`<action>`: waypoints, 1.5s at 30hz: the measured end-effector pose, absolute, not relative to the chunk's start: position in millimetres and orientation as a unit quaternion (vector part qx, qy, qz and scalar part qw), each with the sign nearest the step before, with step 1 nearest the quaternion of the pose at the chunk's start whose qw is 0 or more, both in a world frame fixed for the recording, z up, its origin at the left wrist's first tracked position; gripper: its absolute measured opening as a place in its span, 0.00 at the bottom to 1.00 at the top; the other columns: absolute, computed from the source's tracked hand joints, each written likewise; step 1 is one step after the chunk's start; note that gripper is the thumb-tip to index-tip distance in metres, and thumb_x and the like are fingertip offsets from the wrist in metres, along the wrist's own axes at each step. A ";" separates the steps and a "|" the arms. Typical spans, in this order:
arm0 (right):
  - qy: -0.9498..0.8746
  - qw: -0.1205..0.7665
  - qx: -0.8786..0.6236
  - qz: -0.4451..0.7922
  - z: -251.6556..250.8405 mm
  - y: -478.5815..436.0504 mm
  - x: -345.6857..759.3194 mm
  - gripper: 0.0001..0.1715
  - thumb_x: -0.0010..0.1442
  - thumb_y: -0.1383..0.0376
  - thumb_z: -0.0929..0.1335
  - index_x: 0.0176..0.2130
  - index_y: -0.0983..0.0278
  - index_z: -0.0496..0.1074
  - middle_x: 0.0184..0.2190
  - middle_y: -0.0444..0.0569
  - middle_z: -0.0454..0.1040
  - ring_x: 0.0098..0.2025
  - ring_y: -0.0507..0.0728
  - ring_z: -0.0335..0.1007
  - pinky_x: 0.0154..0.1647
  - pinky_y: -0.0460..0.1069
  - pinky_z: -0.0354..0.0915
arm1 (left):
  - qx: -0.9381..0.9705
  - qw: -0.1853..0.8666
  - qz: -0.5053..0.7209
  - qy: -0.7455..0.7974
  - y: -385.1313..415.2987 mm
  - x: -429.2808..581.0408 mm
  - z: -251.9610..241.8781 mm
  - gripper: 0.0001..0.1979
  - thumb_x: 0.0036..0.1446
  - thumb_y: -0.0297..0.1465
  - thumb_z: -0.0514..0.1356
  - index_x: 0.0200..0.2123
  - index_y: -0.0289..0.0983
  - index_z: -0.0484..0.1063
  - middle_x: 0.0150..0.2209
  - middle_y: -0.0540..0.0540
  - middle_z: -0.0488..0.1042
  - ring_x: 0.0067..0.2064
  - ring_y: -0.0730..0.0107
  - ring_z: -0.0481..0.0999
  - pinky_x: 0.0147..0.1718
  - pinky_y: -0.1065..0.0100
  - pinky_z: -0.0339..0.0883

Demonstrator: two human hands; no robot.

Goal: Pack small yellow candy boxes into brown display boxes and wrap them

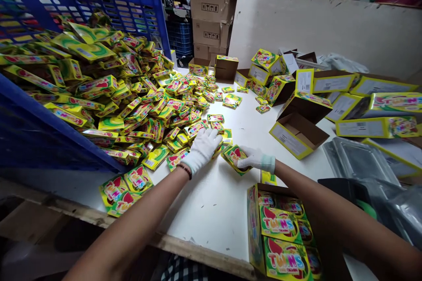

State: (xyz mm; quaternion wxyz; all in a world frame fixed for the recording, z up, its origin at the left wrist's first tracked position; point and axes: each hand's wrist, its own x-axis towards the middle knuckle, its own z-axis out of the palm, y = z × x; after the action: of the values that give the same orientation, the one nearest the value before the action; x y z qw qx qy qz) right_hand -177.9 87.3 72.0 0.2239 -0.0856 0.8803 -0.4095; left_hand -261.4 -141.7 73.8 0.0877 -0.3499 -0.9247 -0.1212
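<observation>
In the middle of the table my right hand [255,158], in a white glove, pinches a small yellow and green TWINS box [235,159] with a watermelon print. My left hand [201,147], also gloved, lies at the near edge of a large heap of the same small boxes [174,105]. Its fingers are together and curl over a small box [216,152], which is mostly covered. Below my right forearm stands an open display carton [253,228] packed with rows of these boxes. Several more small boxes [125,191] lie by the table's front edge at left.
A tipped blue plastic crate [138,19] spills the heap onto the white table [204,224]. Open display cartons [296,136] are piled at the right, beside clear plastic trays [362,158]. Brown shipping boxes [211,6] are stacked behind, next to a pale board [313,26].
</observation>
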 end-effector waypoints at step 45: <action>0.905 -0.117 -0.322 -0.251 15.9 140.0 -175.2 0.60 0.44 0.43 0.76 0.65 0.64 0.52 0.56 0.63 0.61 0.58 0.71 0.59 0.59 0.69 0.58 | -0.163 0.067 -0.627 -0.759 -27.6 -178.3 -18.6 0.25 0.68 0.42 0.44 0.61 0.34 0.61 0.60 0.36 0.67 0.63 0.60 0.65 0.63 0.57 0.58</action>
State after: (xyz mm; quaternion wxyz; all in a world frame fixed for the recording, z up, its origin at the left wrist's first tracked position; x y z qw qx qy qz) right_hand -175.2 140.0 15.9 -0.1169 -0.3222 0.9052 -0.2511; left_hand -178.3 -27.6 -18.6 0.0666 -0.1627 -0.7590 -0.6269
